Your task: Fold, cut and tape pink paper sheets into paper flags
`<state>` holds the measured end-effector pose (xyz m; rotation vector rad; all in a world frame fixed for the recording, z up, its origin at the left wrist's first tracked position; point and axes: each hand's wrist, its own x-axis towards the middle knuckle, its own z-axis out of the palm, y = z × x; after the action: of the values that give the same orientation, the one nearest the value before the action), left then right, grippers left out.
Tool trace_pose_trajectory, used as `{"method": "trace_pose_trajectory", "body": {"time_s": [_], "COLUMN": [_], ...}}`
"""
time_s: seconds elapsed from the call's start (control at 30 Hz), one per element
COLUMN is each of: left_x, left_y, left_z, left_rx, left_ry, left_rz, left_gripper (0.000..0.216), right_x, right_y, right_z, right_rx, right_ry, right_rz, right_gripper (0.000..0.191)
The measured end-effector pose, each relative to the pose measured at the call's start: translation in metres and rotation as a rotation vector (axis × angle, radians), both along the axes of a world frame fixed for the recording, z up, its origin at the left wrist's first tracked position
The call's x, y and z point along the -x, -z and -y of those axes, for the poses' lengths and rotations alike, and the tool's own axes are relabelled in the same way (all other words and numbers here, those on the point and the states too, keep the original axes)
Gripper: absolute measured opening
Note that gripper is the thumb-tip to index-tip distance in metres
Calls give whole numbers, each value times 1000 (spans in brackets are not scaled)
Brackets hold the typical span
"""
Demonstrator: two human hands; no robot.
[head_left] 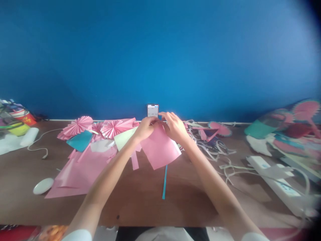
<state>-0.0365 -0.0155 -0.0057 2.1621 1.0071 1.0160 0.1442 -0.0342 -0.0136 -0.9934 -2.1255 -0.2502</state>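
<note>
Both my hands meet at the far middle of the brown table (140, 197), on the top edge of a pink paper sheet (160, 150). My left hand (145, 128) is closed, pinching the sheet's upper edge. My right hand (175, 127) curls over the same edge, fingers bent on the paper. The sheet slopes down toward me with a white sheet under its right side. Just behind my hands a small phone (152, 110) stands against the blue wall.
Pink paper fans (78, 126) and pink, teal and pale green sheets lie at the left. A teal strip (165, 182) lies near me. A white mouse (43, 186) sits at left, white paper strips and a power strip (276, 180) at right.
</note>
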Motion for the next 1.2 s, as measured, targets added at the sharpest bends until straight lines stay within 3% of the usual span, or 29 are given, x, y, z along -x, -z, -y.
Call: {"method": "trace_pose_trajectory", "body": {"time_s": [0.93, 1.2], "left_x": [-5, -5], "left_y": [0, -3], "left_z": [4, 6], "left_rx": [47, 39], "left_ry": [-23, -29], "left_rz": [69, 60], "left_gripper": [25, 26], "right_x": [0, -1], "right_y": [4, -1], "right_z": [-2, 3], "right_rx": [-34, 1], "right_ry": [31, -14], "right_rz": [88, 9], "right_gripper": [39, 38]}}
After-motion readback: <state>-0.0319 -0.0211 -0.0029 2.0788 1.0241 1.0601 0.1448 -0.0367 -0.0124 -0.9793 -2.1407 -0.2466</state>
